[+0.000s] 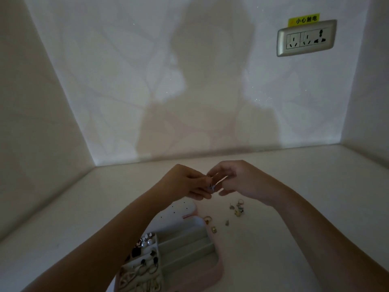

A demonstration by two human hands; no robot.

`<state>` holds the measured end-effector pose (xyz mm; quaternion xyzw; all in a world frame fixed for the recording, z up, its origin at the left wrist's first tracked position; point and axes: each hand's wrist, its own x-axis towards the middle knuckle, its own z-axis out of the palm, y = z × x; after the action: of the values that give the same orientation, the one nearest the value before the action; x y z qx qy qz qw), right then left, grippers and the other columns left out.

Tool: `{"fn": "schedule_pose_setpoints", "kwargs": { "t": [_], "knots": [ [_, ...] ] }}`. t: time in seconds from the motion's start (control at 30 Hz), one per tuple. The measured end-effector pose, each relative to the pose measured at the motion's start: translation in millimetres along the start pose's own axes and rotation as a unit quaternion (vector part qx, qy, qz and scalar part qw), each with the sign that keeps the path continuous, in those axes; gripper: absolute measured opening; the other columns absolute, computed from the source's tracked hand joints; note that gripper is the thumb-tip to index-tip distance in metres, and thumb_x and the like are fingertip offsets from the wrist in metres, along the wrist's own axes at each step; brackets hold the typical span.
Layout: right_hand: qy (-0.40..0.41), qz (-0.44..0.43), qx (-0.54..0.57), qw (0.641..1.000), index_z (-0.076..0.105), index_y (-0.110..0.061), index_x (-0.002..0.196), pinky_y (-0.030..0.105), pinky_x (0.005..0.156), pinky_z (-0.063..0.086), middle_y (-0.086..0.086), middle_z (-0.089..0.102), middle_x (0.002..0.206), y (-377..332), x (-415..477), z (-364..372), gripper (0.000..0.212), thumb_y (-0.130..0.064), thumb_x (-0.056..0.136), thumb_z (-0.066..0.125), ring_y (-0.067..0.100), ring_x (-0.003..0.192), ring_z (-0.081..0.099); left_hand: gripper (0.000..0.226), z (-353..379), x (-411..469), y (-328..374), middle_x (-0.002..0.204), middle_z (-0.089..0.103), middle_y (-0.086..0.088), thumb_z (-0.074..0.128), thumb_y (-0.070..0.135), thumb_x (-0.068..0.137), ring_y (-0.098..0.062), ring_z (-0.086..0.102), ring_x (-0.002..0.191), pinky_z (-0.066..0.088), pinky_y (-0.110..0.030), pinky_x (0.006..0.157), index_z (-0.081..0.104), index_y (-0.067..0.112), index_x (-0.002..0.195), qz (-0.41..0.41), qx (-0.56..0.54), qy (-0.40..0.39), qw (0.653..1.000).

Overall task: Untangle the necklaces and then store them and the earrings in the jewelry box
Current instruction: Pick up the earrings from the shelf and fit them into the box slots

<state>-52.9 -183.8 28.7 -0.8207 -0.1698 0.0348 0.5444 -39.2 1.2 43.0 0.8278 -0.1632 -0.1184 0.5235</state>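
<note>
— Closest in, on the near side of both hands, sits the open pink jewelry box with grey-green ridged lining (pixel 217 272). How full is it?

— Its compartments on the left hand's side hold a crowd of stored pearls, dark studs and hoops (pixel 147 245). The ridged rows on the right hand's side look bare. Just below the left hand is the white lid panel with small holes (pixel 179 209), and I can make out nothing on it.

— And the hands?

— Both are raised above the white surface (pixel 294 207) with their fingertips meeting. The left hand (pixel 185 182) pinches a small silvery piece with a bluish drop (pixel 211 185). The right hand (pixel 237 180) has thumb and forefinger on the same piece from the other side. It is too small and dim to tell an earring from a bit of chain.

— What's out of the box?

— Below the right hand, a loose cluster of small gold and greenish trinkets (pixel 239 207) lies on the surface. Nearer the box are a gold ring (pixel 207 219) and a little gold block (pixel 214 229). None of them touches the box.

— So how far along?

— I'd judge the small items well past halfway, given the filled compartments. The held piece and the loose ones are not yet put away. No long necklace chain shows plainly anywhere, so I can't tell whether the untangling is finished.
</note>
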Motion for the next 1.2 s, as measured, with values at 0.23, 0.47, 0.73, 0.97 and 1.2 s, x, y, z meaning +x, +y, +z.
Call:
{"fn": "schedule_pose_setpoints", "kwargs": {
  "t": [0.23,0.47,0.73,0.97,1.2],
  "knots": [
    [-0.002,-0.065,0.042,0.997,0.069,-0.015,0.099,0.035,0.084,0.057,0.007,0.074,0.088,-5,-2,23,0.035,-0.002,0.069,0.083,0.022,0.083,0.072,0.021,-7,-27,-2,0.082,0.074,-0.014,0.058,0.018,0.092,-0.019,0.072,0.074,0.056,-0.023,0.063,0.072,0.003,0.088,-0.05,-0.13,0.023,0.99],
    [0.049,-0.165,0.04,0.984,0.074,-0.016,0.091,0.028,0.075,0.058,-0.001,0.075,0.083,-12,-12,60,0.021,-0.006,0.073,0.08,0.013,0.078,0.072,0.023,-17,-65,-12,0.079,0.074,-0.014,0.071,0.023,0.072,-0.014,0.071,0.068,0.053,-0.017,0.06,0.068,0.002,0.082,-0.04,-0.148,0.104,0.983],
    [0.021,-0.178,0.095,0.979,0.072,-0.02,0.089,0.023,0.069,0.055,0.005,0.073,0.079,-24,-20,90,0.027,-0.024,0.064,0.081,0.019,0.073,0.071,0.023,-38,-99,-28,0.074,0.072,-0.009,0.066,0.025,0.073,-0.014,0.068,0.065,0.054,-0.019,0.063,0.068,0.005,0.083,-0.014,-0.157,0.075,0.985],
    [-0.005,-0.2,0.089,0.976,0.07,-0.014,0.084,0.013,0.063,0.048,0.0,0.074,0.078,-40,-13,101,0.02,0.002,0.073,0.076,0.008,0.072,0.07,0.021,-58,-107,-35,0.074,0.071,-0.006,0.066,0.023,0.075,-0.013,0.067,0.065,0.055,-0.02,0.064,0.068,0.004,0.085,0.006,-0.142,0.062,0.988],
    [-0.002,-0.276,-0.147,0.95,0.073,-0.017,0.094,0.006,0.073,0.046,-0.013,0.073,0.082,-72,-1,101,0.019,-0.01,0.077,0.077,-0.005,0.078,0.067,0.037,-76,-114,-37,0.094,0.074,-0.005,0.067,0.032,0.072,-0.017,0.07,0.09,0.056,-0.024,0.079,0.069,0.01,0.101,0.048,-0.074,0.092,0.992]
  ]
}}
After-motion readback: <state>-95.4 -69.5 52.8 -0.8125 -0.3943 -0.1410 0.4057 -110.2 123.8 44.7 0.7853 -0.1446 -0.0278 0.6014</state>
